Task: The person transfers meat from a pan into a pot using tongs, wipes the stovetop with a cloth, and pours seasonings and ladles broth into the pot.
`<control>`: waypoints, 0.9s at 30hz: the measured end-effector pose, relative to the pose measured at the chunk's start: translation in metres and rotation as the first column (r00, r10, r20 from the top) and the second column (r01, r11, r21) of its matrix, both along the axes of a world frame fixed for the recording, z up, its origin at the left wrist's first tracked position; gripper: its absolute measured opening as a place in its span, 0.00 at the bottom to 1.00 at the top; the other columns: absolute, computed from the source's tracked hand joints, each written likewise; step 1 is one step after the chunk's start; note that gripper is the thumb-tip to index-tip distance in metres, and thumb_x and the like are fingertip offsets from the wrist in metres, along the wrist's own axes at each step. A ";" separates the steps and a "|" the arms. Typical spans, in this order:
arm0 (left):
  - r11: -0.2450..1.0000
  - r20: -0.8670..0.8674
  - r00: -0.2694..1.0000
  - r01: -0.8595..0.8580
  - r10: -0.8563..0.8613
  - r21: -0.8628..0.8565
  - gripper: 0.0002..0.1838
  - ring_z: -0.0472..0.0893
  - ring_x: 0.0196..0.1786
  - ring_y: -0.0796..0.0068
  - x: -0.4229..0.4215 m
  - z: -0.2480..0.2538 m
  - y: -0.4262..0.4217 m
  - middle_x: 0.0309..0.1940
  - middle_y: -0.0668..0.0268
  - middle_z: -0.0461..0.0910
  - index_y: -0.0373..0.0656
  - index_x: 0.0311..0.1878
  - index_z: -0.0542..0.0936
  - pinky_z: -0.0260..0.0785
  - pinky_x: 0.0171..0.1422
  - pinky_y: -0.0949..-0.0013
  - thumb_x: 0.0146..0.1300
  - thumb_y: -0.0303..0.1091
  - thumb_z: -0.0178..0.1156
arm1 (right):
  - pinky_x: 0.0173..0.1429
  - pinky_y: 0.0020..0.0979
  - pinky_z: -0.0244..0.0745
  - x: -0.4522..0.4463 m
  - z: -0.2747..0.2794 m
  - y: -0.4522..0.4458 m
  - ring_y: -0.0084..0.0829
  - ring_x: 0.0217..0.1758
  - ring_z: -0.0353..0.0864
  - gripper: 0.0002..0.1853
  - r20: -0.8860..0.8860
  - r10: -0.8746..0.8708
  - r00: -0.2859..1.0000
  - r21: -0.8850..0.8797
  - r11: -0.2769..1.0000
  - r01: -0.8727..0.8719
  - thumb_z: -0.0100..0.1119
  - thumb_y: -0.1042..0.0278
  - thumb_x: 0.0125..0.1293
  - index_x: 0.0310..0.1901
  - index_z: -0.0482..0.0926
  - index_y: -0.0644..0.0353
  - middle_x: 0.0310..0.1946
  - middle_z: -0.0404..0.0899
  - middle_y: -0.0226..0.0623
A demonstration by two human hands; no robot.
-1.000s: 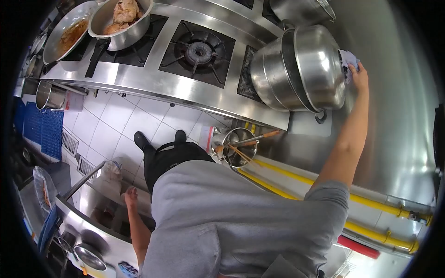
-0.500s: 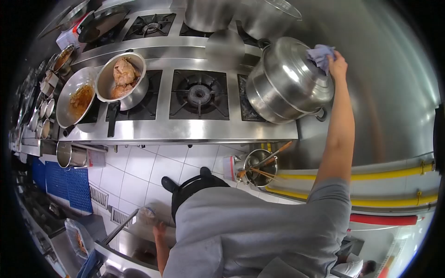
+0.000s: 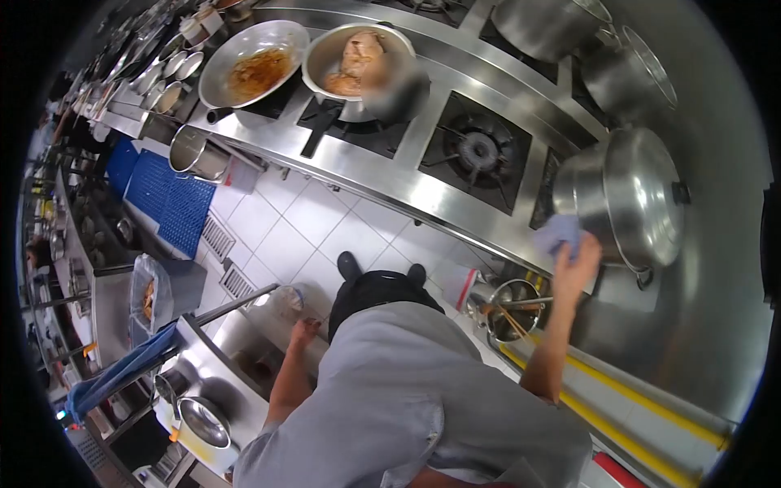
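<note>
My right hand (image 3: 576,262) is closed on a folded bluish-grey cloth (image 3: 558,234), held over the stove's front edge. Just beyond it stands a large steel pot (image 3: 587,191) with its domed lid (image 3: 651,199) on; the cloth is at its near side, and whether they touch I cannot tell. Low at my side hangs my left hand (image 3: 304,331), its fingers loosely bent and apart, with nothing visible in them. Close to that hand is a clear plastic bag or wrap (image 3: 290,299), partly blurred.
The stove has a bare burner (image 3: 477,151), a pot of browned meat (image 3: 313,69) and a pan with brown sauce (image 3: 259,75). Tall pots (image 3: 553,28) stand behind. Below are a utensil bucket (image 3: 514,321) and yellow pipes (image 3: 618,407). A steel counter (image 3: 220,342) is at left.
My right hand and the cloth have come off the pot's lid and moved down toward the stove's front edge. The view has turned leftward. The lid stays on the pot.
</note>
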State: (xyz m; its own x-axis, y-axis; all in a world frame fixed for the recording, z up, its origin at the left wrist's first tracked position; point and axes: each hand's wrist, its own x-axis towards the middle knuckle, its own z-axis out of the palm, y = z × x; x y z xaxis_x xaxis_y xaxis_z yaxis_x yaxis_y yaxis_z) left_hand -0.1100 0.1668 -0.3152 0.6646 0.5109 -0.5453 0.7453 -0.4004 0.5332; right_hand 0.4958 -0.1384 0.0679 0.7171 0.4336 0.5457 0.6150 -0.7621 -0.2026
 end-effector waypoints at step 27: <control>0.435 0.143 0.435 -0.705 0.889 -0.560 0.20 0.76 0.34 0.79 0.131 0.128 0.122 0.37 0.64 0.82 0.34 0.52 0.78 0.68 0.36 0.77 0.66 0.43 0.57 | 0.66 0.45 0.62 -0.102 -0.137 0.419 0.43 0.59 0.72 0.27 -0.797 0.548 0.254 0.480 0.830 -0.285 0.57 0.50 0.66 0.60 0.69 0.57 0.56 0.73 0.44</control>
